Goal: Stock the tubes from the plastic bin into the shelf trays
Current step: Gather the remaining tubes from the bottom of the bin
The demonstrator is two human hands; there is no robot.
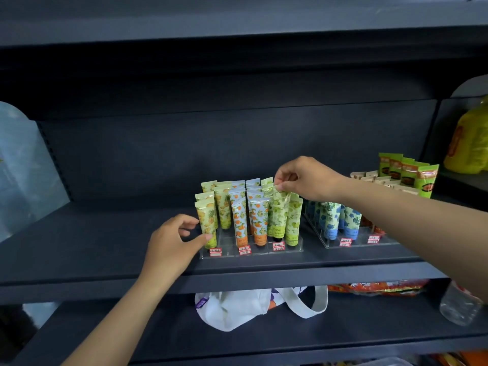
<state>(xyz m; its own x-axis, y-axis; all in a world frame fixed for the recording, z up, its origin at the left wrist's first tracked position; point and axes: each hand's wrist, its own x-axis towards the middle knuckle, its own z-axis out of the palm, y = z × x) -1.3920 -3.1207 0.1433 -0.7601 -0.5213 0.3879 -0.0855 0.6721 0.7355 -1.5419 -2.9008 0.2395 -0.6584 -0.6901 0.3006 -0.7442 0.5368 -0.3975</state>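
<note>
I see a green leaf-print tube standing cap-down in the clear acrylic tray, front of the right row; yellow, orange and green tubes stand upright in rows beside it

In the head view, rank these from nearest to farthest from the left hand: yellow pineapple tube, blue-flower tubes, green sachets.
From the left hand:
1. Yellow pineapple tube, front left of the near tray, at the thumb tip.
2. Blue-flower tubes, in the tray to the right.
3. Green sachets, far right, farther back.

Dim shelving, tubes brightly lit; wide-angle bending at edges, corners soft
</note>
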